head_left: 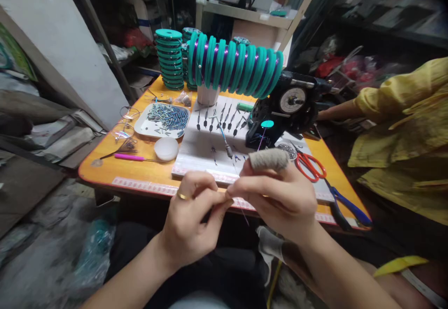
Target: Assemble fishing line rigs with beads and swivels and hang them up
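Note:
In front of the table edge, my left hand and my right hand meet, fingertips pinched close together on a thin purple thread. A loose end of it hangs below the right fingers. My left hand wears a gold ring; a beige cloth wrap covers a finger of my right hand. Just beyond the fingertips, a blue-and-white braided strand ends in a small dark metal piece, with fine line running down toward my hands. Exactly what lies between the fingertips is hidden.
A row of turquoise spools extends from a black machine. A white tray holds many small blue pieces. Red-handled scissors, blue-handled pliers and a purple-handled tool lie around. A person in yellow is at right.

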Motion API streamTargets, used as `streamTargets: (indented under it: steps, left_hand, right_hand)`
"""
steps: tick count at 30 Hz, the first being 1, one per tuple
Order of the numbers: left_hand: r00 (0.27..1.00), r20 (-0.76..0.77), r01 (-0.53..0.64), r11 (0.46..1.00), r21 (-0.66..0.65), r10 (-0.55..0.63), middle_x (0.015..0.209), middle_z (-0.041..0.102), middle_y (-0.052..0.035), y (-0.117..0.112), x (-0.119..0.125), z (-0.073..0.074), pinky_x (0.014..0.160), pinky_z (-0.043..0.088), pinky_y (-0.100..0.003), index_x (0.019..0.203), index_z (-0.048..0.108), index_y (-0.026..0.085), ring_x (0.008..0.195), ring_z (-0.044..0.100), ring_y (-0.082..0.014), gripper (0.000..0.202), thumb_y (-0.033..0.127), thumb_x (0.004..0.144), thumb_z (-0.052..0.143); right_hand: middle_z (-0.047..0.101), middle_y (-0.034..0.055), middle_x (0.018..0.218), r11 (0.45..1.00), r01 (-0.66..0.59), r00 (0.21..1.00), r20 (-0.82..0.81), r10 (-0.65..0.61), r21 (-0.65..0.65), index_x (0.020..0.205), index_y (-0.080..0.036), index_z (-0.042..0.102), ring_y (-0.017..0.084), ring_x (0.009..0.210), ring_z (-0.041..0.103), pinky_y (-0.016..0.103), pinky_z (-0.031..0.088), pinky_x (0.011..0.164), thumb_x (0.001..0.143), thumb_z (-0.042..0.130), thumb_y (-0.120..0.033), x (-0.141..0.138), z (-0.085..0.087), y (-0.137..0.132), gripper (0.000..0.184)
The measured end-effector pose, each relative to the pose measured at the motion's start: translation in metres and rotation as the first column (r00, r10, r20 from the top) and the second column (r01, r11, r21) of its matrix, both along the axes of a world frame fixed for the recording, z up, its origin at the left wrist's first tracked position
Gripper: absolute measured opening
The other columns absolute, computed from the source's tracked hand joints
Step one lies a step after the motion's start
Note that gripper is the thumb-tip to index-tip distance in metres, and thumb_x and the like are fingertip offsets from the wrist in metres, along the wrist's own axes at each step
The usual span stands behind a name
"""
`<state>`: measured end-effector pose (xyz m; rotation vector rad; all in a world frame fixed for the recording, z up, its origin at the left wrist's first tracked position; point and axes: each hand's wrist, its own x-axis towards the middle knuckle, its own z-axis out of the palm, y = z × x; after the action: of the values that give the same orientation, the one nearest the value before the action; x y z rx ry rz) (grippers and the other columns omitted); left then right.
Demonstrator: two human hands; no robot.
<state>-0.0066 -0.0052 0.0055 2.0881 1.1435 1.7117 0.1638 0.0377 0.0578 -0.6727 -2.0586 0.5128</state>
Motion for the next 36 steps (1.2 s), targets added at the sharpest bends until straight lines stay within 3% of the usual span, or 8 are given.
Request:
streamTargets:
  steps: [6,11,16,20,23,29,33,36]
  left_hand:
    - [0.918,-0.38,0.049,0.921,0.386,0.11,0.094,0.072,-0.0087,0.006,-0.008,0.003,0.089,0.053,-0.033,0.095,0.066,0.009,0.08,0.066,-0.0155,0.02,-0.004,0.079,0.067]
    - [0.988,0.097,0.137,0.966,-0.217,-0.119,0.091,0.07,-0.0041,-0.003,-0.003,0.008,0.073,0.051,-0.026,0.079,0.061,0.016,0.082,0.066,-0.0135,0.012,0.007,0.087,0.064]
    - [0.61,0.789,0.709,0.498,-0.499,-0.078,0.084,0.065,-0.0029,-0.004,0.004,0.006,0.062,0.043,-0.018,0.072,0.061,0.015,0.072,0.057,-0.0092,0.023,0.029,0.088,0.07]
    - [0.433,0.901,0.837,0.36,-0.412,0.022,0.081,0.061,-0.002,-0.001,0.007,0.006,0.064,0.042,-0.016,0.07,0.062,0.013,0.07,0.054,-0.0068,0.025,0.029,0.083,0.076]
    - [0.531,0.844,0.773,0.454,-0.443,-0.08,0.088,0.06,-0.004,-0.001,0.007,0.004,0.068,0.045,-0.018,0.072,0.064,0.014,0.076,0.057,-0.009,0.022,0.029,0.087,0.072]
    - [0.988,0.116,0.116,0.985,-0.128,-0.101,0.097,0.05,-0.0047,0.0,0.001,-0.003,0.06,0.049,-0.022,0.082,0.065,0.016,0.07,0.053,-0.0087,0.01,0.006,0.086,0.065]
    - [0.963,-0.238,-0.045,0.949,0.311,0.124,0.09,0.061,-0.006,0.004,-0.004,0.0,0.082,0.055,-0.031,0.088,0.065,0.014,0.082,0.06,-0.0161,0.018,-0.002,0.079,0.068]
    - [0.935,-0.343,0.035,0.939,0.343,0.091,0.093,0.071,-0.006,0.003,-0.005,0.004,0.092,0.051,-0.032,0.093,0.065,0.013,0.082,0.065,-0.0146,0.02,-0.003,0.081,0.066]
  right_hand:
    - [0.06,0.0038,0.091,0.988,0.098,0.995,0.017,-0.1,0.12,0.088,-0.02,0.072,0.012,0.079,0.065,0.023,0.056,0.066,0.089,0.069,-0.012,-0.015,-0.003,0.013,0.009]
    - [0.063,0.0048,0.101,0.998,-0.051,0.999,-0.005,0.052,0.026,0.115,-0.023,0.058,0.012,0.074,0.065,0.027,0.057,0.066,0.087,0.059,-0.003,0.003,-0.01,0.006,0.034]
    - [0.067,-0.0003,0.079,0.981,-0.153,0.96,0.219,0.176,-0.118,0.083,-0.021,0.061,0.012,0.066,0.065,0.023,0.055,0.06,0.085,0.064,-0.011,0.019,-0.013,-0.003,0.01]
    - [0.073,0.0016,0.084,0.971,-0.109,0.979,0.147,0.142,-0.213,0.094,-0.022,0.067,0.015,0.069,0.069,0.024,0.058,0.061,0.086,0.069,-0.019,0.022,-0.019,-0.01,0.009]
    - [0.074,0.0009,0.084,0.966,-0.097,0.984,0.124,0.13,-0.238,0.097,-0.024,0.07,0.015,0.066,0.069,0.025,0.059,0.06,0.081,0.077,-0.021,0.022,-0.017,-0.013,0.017]
    - [0.065,0.0009,0.079,0.989,-0.042,0.999,0.018,0.045,-0.138,0.088,-0.019,0.073,0.012,0.069,0.066,0.021,0.055,0.061,0.087,0.072,-0.014,0.007,0.0,-0.006,0.005]
    - [0.062,0.0041,0.089,0.985,0.082,0.995,0.036,-0.088,0.151,0.083,-0.019,0.075,0.011,0.079,0.063,0.02,0.054,0.067,0.086,0.071,-0.008,-0.009,0.004,0.006,0.013]
    - [0.062,0.0037,0.087,0.972,0.11,0.99,0.059,-0.125,0.208,0.084,-0.019,0.072,0.011,0.079,0.062,0.019,0.054,0.068,0.087,0.07,-0.009,-0.013,0.002,0.01,0.011]
